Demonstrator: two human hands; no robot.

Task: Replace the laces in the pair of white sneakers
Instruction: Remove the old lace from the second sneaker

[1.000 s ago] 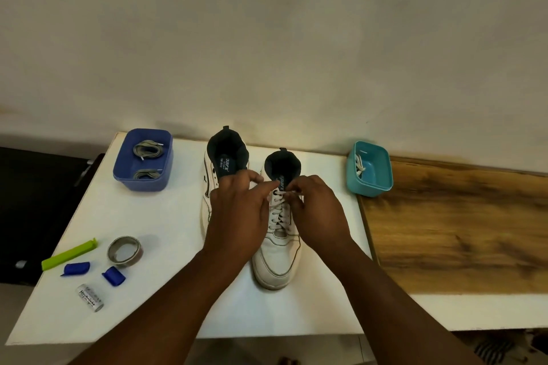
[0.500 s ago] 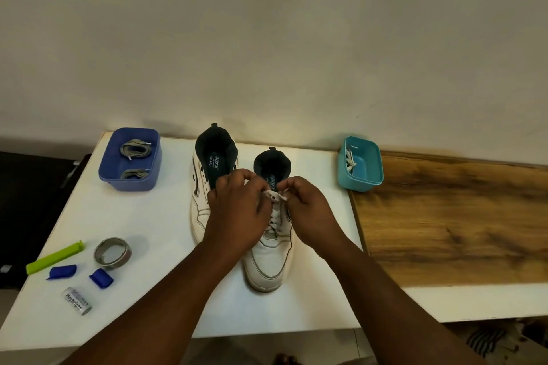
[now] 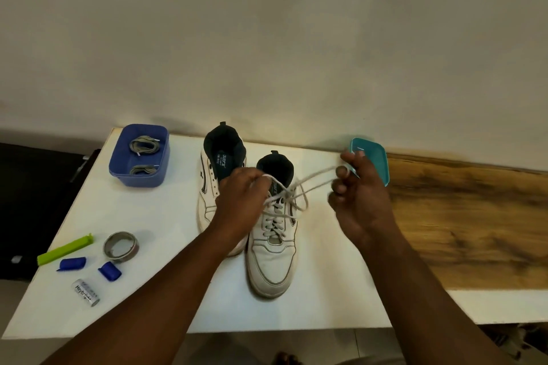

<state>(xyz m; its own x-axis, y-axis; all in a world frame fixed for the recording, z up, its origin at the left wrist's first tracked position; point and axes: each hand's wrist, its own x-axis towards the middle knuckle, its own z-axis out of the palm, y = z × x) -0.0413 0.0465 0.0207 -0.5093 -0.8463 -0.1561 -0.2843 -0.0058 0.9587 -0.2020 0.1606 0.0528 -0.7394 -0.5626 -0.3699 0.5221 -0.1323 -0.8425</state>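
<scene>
R hand [image 3: 360,192] pinches the white lace [image 3: 311,179] w/ curled fingers, drawn out toward the teal tub [image 3: 378,157]. L hand [image 3: 241,201] grips the other lace end at the tongue of the near sneaker [image 3: 274,249], fingers closed on it. Lace slack, looped above the top eyelets; lower rows threaded. Other sneaker [image 3: 213,178] just behind, touching, looks unlaced. Grey laces [image 3: 143,145] sit in the blue tub [image 3: 138,178], well apart. Step, prob: undoing the old lace. Next: pull it free row by row, w/o snagging the tips.
</scene>
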